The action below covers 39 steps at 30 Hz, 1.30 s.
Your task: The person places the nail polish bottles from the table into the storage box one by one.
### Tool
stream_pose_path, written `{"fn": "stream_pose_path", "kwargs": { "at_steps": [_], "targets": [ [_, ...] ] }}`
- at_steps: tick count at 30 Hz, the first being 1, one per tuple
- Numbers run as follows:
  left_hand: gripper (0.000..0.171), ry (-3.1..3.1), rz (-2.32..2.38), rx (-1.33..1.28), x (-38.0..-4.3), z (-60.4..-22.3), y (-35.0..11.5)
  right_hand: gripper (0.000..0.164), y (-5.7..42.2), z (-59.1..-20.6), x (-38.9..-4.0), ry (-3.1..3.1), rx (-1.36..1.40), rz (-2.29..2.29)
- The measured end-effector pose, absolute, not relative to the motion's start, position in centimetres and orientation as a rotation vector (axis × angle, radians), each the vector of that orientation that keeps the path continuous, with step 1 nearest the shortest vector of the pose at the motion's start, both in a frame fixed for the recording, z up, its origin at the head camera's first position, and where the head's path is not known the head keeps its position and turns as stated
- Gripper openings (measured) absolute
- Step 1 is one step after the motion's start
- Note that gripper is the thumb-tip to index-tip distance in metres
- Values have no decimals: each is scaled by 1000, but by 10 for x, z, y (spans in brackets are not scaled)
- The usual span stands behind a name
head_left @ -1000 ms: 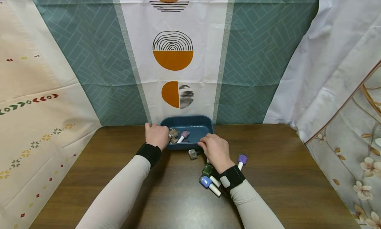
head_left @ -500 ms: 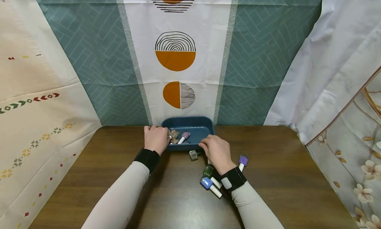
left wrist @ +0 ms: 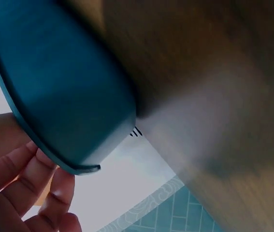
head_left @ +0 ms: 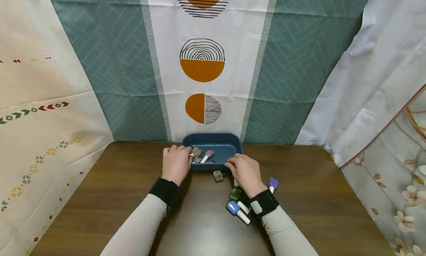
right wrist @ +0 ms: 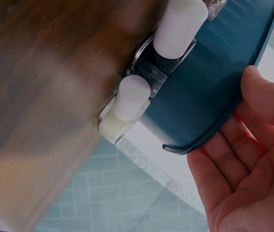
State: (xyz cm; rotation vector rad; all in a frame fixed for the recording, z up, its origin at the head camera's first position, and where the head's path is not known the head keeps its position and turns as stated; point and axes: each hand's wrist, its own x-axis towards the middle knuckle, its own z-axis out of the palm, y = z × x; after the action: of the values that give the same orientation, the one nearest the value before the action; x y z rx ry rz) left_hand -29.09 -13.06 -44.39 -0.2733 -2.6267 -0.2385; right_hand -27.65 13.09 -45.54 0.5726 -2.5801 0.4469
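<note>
My left hand (head_left: 176, 161) grips the left end of a dark blue plastic bin (head_left: 229, 149), with the thumb and fingers on either side of its rim in the left wrist view. At the near right corner, my right hand (head_left: 247, 174) pinches the rim between thumb and fingers. Inside the bin, at its left, lie glittery nail polish bottles (head_left: 197, 152) and a mauve nail polish bottle (head_left: 209, 153) with a white cap. A silver glitter bottle (head_left: 217, 176) lies on the table just in front of the bin. White caps (right wrist: 133, 96) show beside the bin in the right wrist view.
Around the right forearm on the brown table (head_left: 196, 219) lie a green bottle (head_left: 235, 194), a blue nail polish bottle (head_left: 233, 207) and a purple one (head_left: 273, 182). Patterned cloth (head_left: 213, 67) hangs right behind the bin.
The whole head view has shifted slightly right and down. My left hand sits a little nearer along the bin's left end, while my right hand keeps its place on the rim.
</note>
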Motion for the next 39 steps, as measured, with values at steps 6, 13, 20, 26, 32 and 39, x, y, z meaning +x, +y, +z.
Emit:
{"fn": "stream_pose_path", "kwargs": {
  "at_steps": [6, 13, 20, 26, 32, 39],
  "targets": [
    [13, -2594, -279, -271, -279, -447, -127, 10, 131, -456, -278, -2614, 559, 463],
    [21, -2548, -294, -297, -269, -452, -125, 10, 132, -460, -279, -2642, 565, 475],
    [28, -2553, -313, -320, -266, -456, -130, 8, 130, -460, -280, -2631, 583, 452],
    [34, -2536, -313, -348, -264, -453, -132, 9, 129, -458, -281, -2637, 578, 434],
    [31, -2555, -309, -358, -263, -454, -131, 10, 129, -457, -282, -2622, 578, 409],
    [15, -2508, -302, -427, -266, -460, -131, 9, 128, -454, -282, -2620, 561, 394]
  ]
}}
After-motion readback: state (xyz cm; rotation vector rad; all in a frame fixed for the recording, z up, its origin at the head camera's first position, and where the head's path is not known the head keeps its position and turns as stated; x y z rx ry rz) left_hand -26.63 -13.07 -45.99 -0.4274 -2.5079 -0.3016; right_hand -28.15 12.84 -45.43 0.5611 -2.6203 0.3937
